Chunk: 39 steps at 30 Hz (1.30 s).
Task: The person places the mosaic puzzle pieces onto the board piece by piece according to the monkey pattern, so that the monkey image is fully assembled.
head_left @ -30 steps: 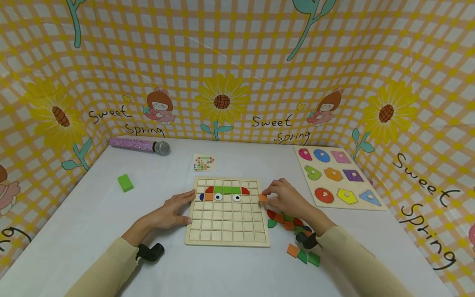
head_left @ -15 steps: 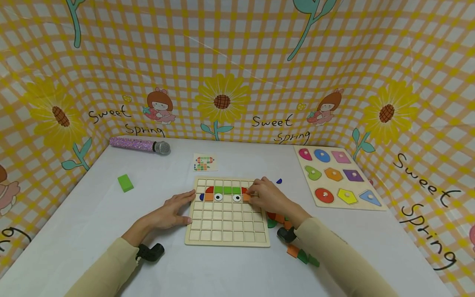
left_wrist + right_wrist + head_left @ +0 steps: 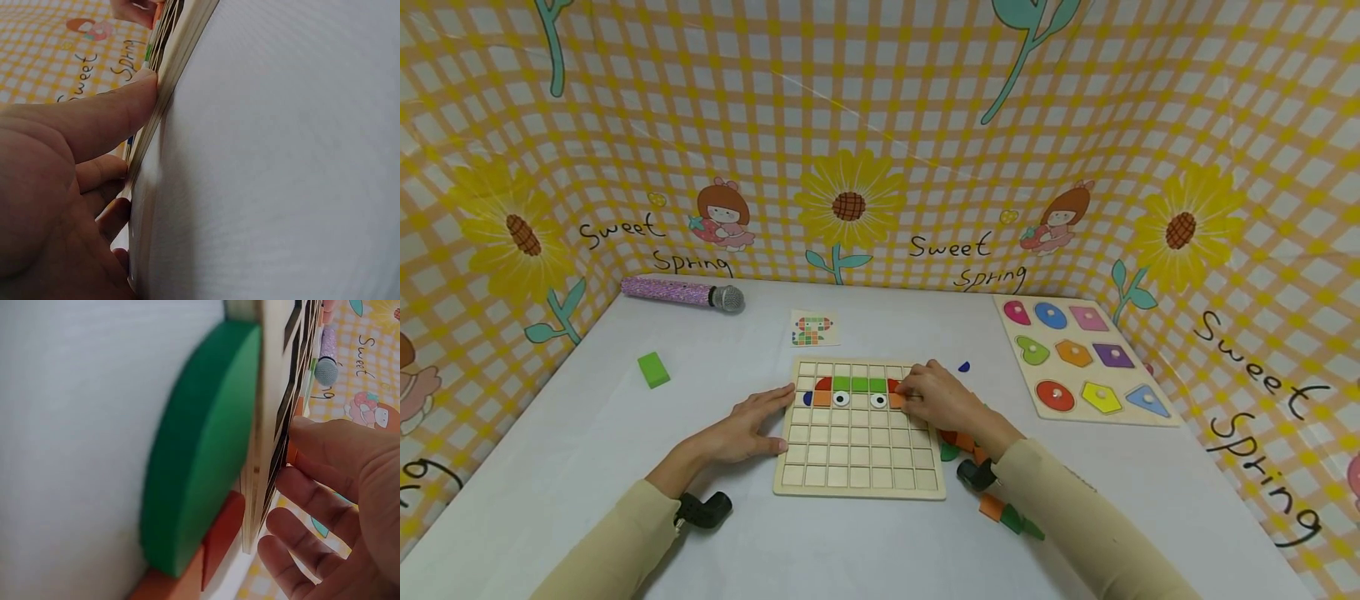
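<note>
A wooden grid board [image 3: 861,457] lies on the white table. Across its upper rows run red corner pieces, green squares [image 3: 861,384], two round eye tiles [image 3: 841,399], an orange square and a blue half-round piece [image 3: 808,398]. My right hand [image 3: 943,400] pinches an orange square tile [image 3: 896,402] in the cell beside the right eye tile, under the red corner piece. In the right wrist view, thumb and index finger are on this orange tile [image 3: 292,450], the other fingers loosely bent. My left hand [image 3: 737,432] rests against the board's left edge, thumb and fingers extended.
Right of the board lie loose orange, red and green pieces [image 3: 991,507], partly under my right arm. A small blue piece [image 3: 964,367] sits behind them. Farther out are a picture card [image 3: 815,328], a shape puzzle [image 3: 1075,392], a microphone [image 3: 681,293] and a green block [image 3: 653,370].
My right hand has carried the orange tile left from the board's right edge to beside the right eye tile, then barely moved. A small blue piece came into view behind it. My left hand stays put.
</note>
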Motion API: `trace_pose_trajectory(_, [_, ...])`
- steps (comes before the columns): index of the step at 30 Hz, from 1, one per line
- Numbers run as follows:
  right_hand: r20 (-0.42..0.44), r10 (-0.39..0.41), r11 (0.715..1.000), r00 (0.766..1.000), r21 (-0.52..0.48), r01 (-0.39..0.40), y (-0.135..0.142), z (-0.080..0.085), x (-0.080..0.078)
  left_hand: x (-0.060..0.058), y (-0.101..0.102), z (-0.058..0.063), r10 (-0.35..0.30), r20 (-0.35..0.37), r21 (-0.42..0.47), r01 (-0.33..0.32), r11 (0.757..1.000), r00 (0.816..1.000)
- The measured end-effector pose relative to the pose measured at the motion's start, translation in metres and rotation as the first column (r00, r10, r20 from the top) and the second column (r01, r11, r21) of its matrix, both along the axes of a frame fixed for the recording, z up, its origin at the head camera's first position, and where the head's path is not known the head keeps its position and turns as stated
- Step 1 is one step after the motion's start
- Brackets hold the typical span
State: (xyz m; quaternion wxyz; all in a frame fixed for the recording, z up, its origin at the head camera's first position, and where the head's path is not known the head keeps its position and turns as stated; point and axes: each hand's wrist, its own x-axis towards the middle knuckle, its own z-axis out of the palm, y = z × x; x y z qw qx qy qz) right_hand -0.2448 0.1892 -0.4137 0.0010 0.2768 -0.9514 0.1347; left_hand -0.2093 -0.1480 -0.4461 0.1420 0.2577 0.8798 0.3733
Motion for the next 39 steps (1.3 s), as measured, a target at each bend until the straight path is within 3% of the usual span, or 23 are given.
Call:
trace_pose_trajectory(10, [0.028, -0.026, 1.000, 0.999, 0.000, 0.026, 0.000, 0.001, -0.001, 0.001, -0.001, 0.001, -0.001, 0.002, 0.010, 0.001, 1.000, 1.000])
trace_pose_trajectory(18, [0.028, -0.142, 0.987, 0.989, -0.075, 0.144, 0.024, 0.010, -0.008, 0.000, -0.001, 0.002, 0.005, -0.014, 0.000, -0.005, 1.000, 1.000])
trace_pose_trajectory(29, [0.080, -0.319, 0.939, 0.944, -0.107, 0.326, 0.072, 0.007, -0.035, 0.000, 0.000, 0.001, 0.005, 0.000, -0.002, -0.005, 1.000, 1.000])
trace_pose_trajectory(39, [0.172, -0.369, 0.925, 0.913, -0.021, 0.378, 0.094, 0.001, -0.043, 0.000, 0.000, 0.000, 0.014, 0.010, -0.009, -0.014, 1.000, 1.000])
